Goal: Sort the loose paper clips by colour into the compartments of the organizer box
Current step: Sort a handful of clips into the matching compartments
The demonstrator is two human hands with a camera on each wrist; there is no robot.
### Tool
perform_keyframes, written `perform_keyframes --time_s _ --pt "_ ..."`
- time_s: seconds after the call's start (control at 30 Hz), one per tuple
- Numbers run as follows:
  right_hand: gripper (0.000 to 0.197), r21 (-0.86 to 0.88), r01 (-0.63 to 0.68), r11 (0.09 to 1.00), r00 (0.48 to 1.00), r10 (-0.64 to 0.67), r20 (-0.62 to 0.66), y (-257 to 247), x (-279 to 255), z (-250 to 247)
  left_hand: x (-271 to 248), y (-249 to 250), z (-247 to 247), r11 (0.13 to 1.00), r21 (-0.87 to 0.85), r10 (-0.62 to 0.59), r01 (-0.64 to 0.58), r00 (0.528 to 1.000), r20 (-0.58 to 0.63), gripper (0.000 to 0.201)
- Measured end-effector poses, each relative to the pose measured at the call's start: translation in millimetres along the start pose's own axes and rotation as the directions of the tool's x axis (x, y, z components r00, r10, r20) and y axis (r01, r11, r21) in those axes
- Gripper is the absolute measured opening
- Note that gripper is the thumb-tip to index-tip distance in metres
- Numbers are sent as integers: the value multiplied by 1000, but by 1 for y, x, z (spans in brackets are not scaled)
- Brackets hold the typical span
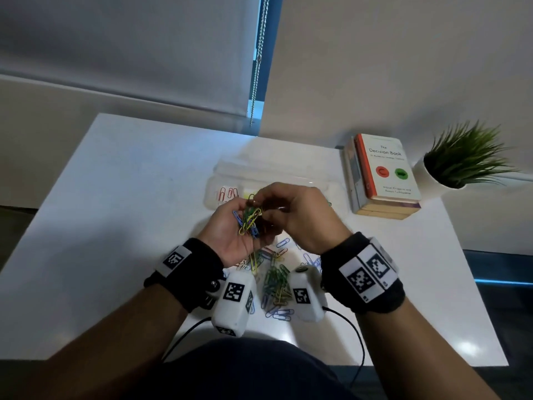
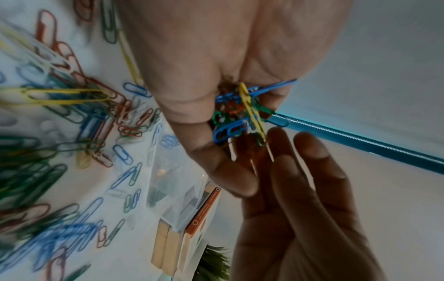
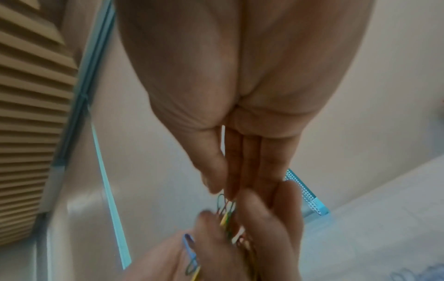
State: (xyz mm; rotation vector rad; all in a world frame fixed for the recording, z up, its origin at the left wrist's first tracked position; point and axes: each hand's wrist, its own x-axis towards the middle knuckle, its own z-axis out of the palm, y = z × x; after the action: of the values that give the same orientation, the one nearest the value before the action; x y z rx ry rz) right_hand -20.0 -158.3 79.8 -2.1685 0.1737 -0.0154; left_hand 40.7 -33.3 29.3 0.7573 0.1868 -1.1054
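My left hand (image 1: 239,223) is turned palm up above the table and grips a tangled bunch of blue, green, yellow and red paper clips (image 1: 250,220) (image 2: 240,114). My right hand (image 1: 291,215) reaches over it; thumb and fingertips (image 3: 230,190) pinch a clip at the top of the bunch (image 3: 220,199). The clear organizer box (image 1: 219,171) stands just behind the hands, with red clips (image 1: 226,193) in its left compartment; the other compartments are mostly hidden. A loose pile of mixed clips (image 1: 275,281) (image 2: 72,106) lies on the white table under my wrists.
A stack of books (image 1: 383,174) lies right of the box and a potted plant (image 1: 461,163) stands further right. A blind chain (image 1: 258,62) hangs at the back. Camera cables (image 1: 346,321) trail off the near table edge.
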Motion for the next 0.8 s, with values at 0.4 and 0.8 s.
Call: perform_keyframes --time_s 0.4,0.8 --pt "4 -82 -44 996 997 38 -67 10 11 4 4 -5 -5 969 247 17 -1 998 -64 38" --pt "14 -134 -87 987 996 87 -11 23 18 -5 2 2 -3 957 288 0 20 998 -70 47"
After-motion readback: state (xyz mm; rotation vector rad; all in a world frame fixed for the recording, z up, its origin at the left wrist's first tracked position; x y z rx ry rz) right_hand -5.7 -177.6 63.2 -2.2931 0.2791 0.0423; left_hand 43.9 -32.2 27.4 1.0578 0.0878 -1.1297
